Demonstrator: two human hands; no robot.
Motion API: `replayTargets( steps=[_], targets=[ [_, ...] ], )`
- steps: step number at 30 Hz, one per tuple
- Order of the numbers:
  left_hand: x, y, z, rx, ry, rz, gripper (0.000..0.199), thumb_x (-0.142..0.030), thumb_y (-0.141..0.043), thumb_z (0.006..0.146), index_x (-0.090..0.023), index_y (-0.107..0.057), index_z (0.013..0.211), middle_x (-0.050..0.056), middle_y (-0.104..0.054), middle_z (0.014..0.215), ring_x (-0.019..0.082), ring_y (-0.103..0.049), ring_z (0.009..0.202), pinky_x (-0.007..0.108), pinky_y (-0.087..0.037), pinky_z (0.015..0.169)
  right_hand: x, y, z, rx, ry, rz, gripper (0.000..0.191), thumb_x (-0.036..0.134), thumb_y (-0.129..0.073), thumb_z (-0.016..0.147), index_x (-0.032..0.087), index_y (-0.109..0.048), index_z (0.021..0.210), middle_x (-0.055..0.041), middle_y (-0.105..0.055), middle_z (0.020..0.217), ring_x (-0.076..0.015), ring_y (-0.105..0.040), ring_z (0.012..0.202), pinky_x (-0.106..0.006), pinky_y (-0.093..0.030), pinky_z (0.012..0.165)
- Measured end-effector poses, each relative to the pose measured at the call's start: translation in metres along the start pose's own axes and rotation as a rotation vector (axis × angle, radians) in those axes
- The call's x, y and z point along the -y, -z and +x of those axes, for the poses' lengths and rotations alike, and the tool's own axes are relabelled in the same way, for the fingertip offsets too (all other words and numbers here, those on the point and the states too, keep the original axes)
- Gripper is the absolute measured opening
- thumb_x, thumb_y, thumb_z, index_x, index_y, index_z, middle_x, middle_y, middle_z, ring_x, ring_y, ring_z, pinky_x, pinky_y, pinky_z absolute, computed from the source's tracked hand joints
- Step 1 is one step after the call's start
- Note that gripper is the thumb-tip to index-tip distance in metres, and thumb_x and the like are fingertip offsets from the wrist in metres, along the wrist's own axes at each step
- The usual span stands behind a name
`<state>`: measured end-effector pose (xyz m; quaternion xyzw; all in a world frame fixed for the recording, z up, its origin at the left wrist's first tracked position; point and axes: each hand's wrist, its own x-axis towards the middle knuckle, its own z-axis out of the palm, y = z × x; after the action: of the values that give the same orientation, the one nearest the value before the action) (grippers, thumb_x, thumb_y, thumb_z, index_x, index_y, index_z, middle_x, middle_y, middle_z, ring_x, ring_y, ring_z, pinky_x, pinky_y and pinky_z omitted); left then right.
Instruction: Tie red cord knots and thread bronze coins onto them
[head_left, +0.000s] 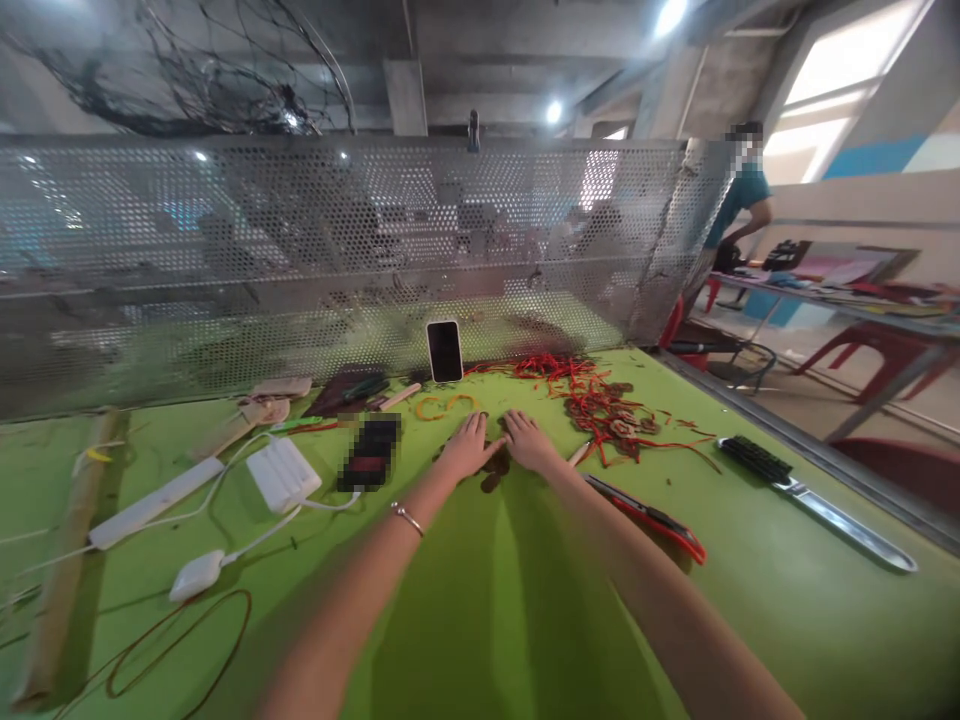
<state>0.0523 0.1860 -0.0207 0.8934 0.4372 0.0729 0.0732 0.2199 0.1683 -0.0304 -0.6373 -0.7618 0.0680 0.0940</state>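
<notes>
A perforated metal screen (300,250) backs the green table (787,620), near bright windows (847,80).

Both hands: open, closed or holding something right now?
Left hand: open, fingers extended, at the brown pieces; grip cannot be told.
Right hand: open, fingers extended, at the same pieces; grip cannot be told.

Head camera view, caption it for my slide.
Left hand and right hand over brown pieces on a green table, red cords nearby.

We see bright ceiling lights (554,111) and right-hand window (847,75) glare, soft desk (780,620) shadows, and stretched, blurry edges.
</notes>
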Motion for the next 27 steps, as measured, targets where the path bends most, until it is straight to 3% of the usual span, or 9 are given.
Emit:
replayTargets(
  steps=[5, 11, 14, 16, 18, 22, 27],
  targets=[
    [0.009, 0.008, 0.004, 0.056, -0.128, -0.017, 0.072, -0.058, -0.016, 0.089, -0.007, -0.028, 0.138, 0.014, -0.026, 0.145, 0.022, -0.019, 0.135, 0.038, -0.012, 0.11, 0.016, 0.0, -0.02, 0.055, 0.133, 0.019, 0.054, 0.03, -0.019, 0.092, 0.008, -0.024, 0.141, -0.0119, -0.02, 0.147, -0.023, -0.015, 0.136, -0.042, -0.017, 0.108],
    [0.008, 0.023, -0.05, 0.069, -0.175, -0.042, 0.065, -0.058, -0.019, 0.089, -0.016, -0.033, 0.137, 0.008, -0.035, 0.142, 0.018, -0.027, 0.132, 0.032, -0.02, 0.108, 0.036, 0.001, -0.055, 0.112, 0.283, 0.082, 0.056, 0.034, -0.025, 0.091, 0.01, -0.02, 0.142, -0.0101, -0.017, 0.148, -0.0203, -0.013, 0.136, -0.038, -0.018, 0.109],
    [0.012, 0.024, -0.068, 0.01, -0.081, -0.042, 0.07, -0.059, -0.019, 0.088, -0.012, -0.025, 0.14, 0.012, -0.022, 0.147, 0.022, -0.015, 0.136, 0.036, -0.016, 0.109, 0.04, 0.005, -0.062, 0.06, 0.256, 0.107, 0.058, 0.031, -0.024, 0.091, 0.009, -0.012, 0.143, -0.0103, -0.009, 0.15, -0.0198, -0.003, 0.137, -0.04, -0.015, 0.11],
    [0.014, 0.02, -0.069, -0.028, 0.008, -0.039, 0.076, -0.06, -0.017, 0.087, -0.006, -0.019, 0.14, 0.017, -0.011, 0.148, 0.027, -0.006, 0.136, 0.043, -0.013, 0.109, 0.043, 0.005, -0.056, 0.018, 0.2, 0.12, 0.059, 0.028, -0.022, 0.09, 0.004, -0.009, 0.143, -0.0133, -0.004, 0.149, -0.0215, 0.002, 0.137, -0.043, -0.013, 0.109],
    [0.015, 0.013, -0.064, -0.025, 0.06, -0.046, 0.076, -0.058, -0.015, 0.089, -0.003, -0.02, 0.14, 0.02, -0.012, 0.147, 0.028, -0.005, 0.136, 0.046, -0.013, 0.109, 0.047, 0.002, -0.047, 0.003, 0.159, 0.132, 0.059, 0.027, -0.021, 0.09, 0.0, -0.012, 0.142, -0.0166, -0.007, 0.149, -0.0233, -0.001, 0.137, -0.045, -0.014, 0.109],
    [0.004, 0.002, -0.06, 0.043, 0.011, -0.073, 0.063, -0.045, -0.013, 0.093, -0.004, -0.025, 0.138, 0.016, -0.02, 0.146, 0.022, -0.012, 0.136, 0.039, -0.014, 0.11, 0.058, -0.007, -0.041, 0.025, 0.189, 0.156, 0.056, 0.026, -0.026, 0.089, -0.002, -0.026, 0.138, -0.0184, -0.021, 0.146, -0.0238, -0.012, 0.136, -0.042, -0.014, 0.11],
    [-0.019, 0.007, -0.087, 0.084, -0.041, -0.111, 0.061, -0.044, -0.017, 0.093, -0.006, -0.02, 0.14, 0.013, -0.017, 0.147, 0.019, -0.014, 0.135, 0.033, -0.019, 0.11, 0.054, 0.002, -0.07, 0.029, 0.251, 0.209, 0.052, 0.024, -0.026, 0.089, 0.006, -0.033, 0.137, -0.0111, -0.026, 0.146, -0.0181, -0.016, 0.136, -0.035, -0.019, 0.111]
  ],
)
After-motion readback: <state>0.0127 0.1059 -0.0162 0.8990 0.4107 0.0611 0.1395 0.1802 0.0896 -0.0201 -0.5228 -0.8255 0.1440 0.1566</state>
